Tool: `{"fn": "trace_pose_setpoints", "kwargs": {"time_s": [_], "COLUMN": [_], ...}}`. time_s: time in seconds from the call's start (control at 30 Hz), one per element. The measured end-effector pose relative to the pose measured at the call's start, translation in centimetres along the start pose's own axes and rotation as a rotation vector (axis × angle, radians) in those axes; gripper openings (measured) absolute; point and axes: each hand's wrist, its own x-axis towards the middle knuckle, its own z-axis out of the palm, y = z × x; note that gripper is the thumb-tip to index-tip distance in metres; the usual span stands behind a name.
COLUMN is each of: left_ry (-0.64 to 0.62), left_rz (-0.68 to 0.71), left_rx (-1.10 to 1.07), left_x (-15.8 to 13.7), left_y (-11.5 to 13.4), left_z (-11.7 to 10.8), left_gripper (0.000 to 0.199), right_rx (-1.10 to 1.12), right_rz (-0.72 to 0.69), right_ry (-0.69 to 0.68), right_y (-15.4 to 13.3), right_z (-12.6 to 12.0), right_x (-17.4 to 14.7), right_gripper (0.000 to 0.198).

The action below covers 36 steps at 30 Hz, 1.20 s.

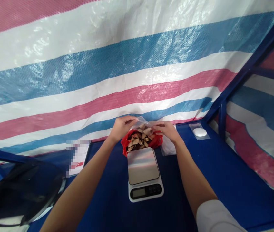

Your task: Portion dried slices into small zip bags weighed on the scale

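Note:
Above a red plastic bag (125, 144) full of dried brown pieces (139, 139), both hands hold a clear plastic bag (142, 120). My left hand (123, 126) pinches its left side between thumb and fingers. On the other side, my right hand (165, 129) grips the clear bag near its right edge. Some brown pieces show through or just behind the clear film; I cannot tell whether they are inside it. Directly in front of the red bag stands a white kitchen scale (143, 170) with a shiny metal plate and a small display.
Clear bags (169, 146) lie under my right wrist. A white oval object (200, 132) rests on a clear pouch at the right. A printed booklet (80, 158) and a black helmet-like object (23, 190) are at the left. Striped sheeting (117, 58) hangs behind the blue table (214, 170).

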Motion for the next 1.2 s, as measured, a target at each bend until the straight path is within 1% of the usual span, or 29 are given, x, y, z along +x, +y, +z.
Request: {"fn": "trace_pose_setpoints", "kwargs": {"time_s": [0.07, 0.2, 0.33, 0.47, 0.6, 0.73, 0.87, 1.0, 1.07, 1.2], "left_ry": [-0.006, 0.016, 0.044, 0.080, 0.102, 0.108, 0.096, 0.084, 0.082, 0.087], "left_rz": [-0.016, -0.077, -0.070, -0.059, -0.056, -0.055, -0.052, -0.071, -0.082, -0.106], "left_rx": [-0.017, 0.007, 0.075, 0.091, 0.061, 0.046, 0.034, -0.009, -0.033, -0.043], "left_x": [-0.4, -1.3, -1.9, -1.9, -1.8, -1.7, -1.9, -2.1, -2.1, -2.4], "left_y": [-0.3, -1.4, -2.0, -1.9, -1.5, -1.1, -0.6, 0.0, 0.1, -0.1], "left_z": [0.0, -0.1, -0.1, -0.1, -0.9, -1.6, -1.4, -0.6, -0.3, 0.2], "left_gripper": [0.031, 0.033, 0.034, 0.032, 0.033, 0.033, 0.032, 0.033, 0.033, 0.034], "right_rx": [-0.005, -0.027, -0.080, -0.073, -0.024, -0.076, -0.150, -0.220, -0.214, -0.204], "right_rz": [-0.010, 0.019, 0.024, 0.025, 0.012, 0.014, -0.014, -0.073, -0.060, 0.001], "right_ry": [0.005, -0.008, 0.002, -0.031, -0.039, -0.045, -0.035, -0.003, 0.011, -0.013], "right_y": [-0.2, 0.0, 0.7, 1.2, 1.5, 1.4, 0.6, -0.1, -0.1, 0.4], "right_z": [-0.2, -0.3, -0.1, 0.7, 1.7, 2.4, 1.9, 0.6, 0.2, 0.2], "right_x": [-0.1, 0.0, 0.3, 0.6, 0.7, 0.7, 0.6, 0.3, 0.1, -0.2], "right_gripper": [0.032, 0.029, 0.023, 0.019, 0.019, 0.018, 0.016, 0.021, 0.025, 0.027]}}
